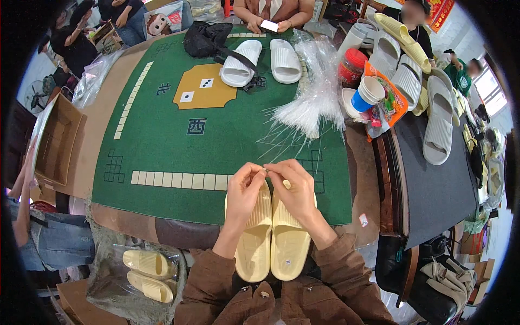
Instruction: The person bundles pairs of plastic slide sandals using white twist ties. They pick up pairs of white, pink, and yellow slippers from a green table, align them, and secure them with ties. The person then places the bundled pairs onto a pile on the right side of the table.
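A pair of pale yellow slide slippers lies side by side at the table's near edge, toes pointing away from me. Over their straps my left hand and my right hand meet, thumbs and forefingers pinched together. Whatever is between the fingertips is too small to make out. Beyond them, a bundle of thin clear plastic strands spreads over the green mat. Two white slippers sit at the far side, one under the strap of a black bag.
At the right stand a red-lidded jar, a blue and white paper cup, an orange packet and a pile of slippers. An open cardboard box is at the left. Bagged yellow slippers lie low left. A person sits opposite.
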Tool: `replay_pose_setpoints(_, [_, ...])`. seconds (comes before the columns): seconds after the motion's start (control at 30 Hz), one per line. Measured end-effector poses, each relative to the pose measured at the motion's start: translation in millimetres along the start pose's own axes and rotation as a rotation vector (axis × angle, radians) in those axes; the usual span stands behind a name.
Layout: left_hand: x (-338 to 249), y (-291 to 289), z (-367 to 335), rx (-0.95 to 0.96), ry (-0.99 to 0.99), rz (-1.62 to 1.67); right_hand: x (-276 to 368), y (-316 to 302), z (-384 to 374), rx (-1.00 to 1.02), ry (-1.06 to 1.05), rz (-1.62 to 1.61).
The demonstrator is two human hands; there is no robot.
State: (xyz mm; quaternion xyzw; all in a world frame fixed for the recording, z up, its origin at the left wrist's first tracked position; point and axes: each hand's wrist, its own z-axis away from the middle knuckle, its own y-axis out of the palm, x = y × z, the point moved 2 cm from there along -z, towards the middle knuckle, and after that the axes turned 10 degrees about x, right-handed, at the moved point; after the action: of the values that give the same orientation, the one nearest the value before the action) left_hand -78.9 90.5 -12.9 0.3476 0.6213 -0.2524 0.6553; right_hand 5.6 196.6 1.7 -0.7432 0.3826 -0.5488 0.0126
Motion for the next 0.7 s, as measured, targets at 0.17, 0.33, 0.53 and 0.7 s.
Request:
replay_pose_setpoints(0.17, [-1, -6, -1, 0.077, -0.103, 0.083, 1, -2, -1, 0.001, 0.008, -0.022])
replay_pose_setpoints(0.33, [3, -11, -2, 0.156, -0.115, 0.148, -3, 2, 2, 0.046, 0.006, -0.072])
replay_pose_setpoints(0.53, [5, -5, -4, 0.095, -0.102, 0.043, -6, 5, 1, 0.019, 0.038, -0.123])
replay_pose_setpoints(0.7, [-13, 4, 5, -0.033, 0.133, -0.515, -15, 2, -5, -0.023, -0.040, -0.026])
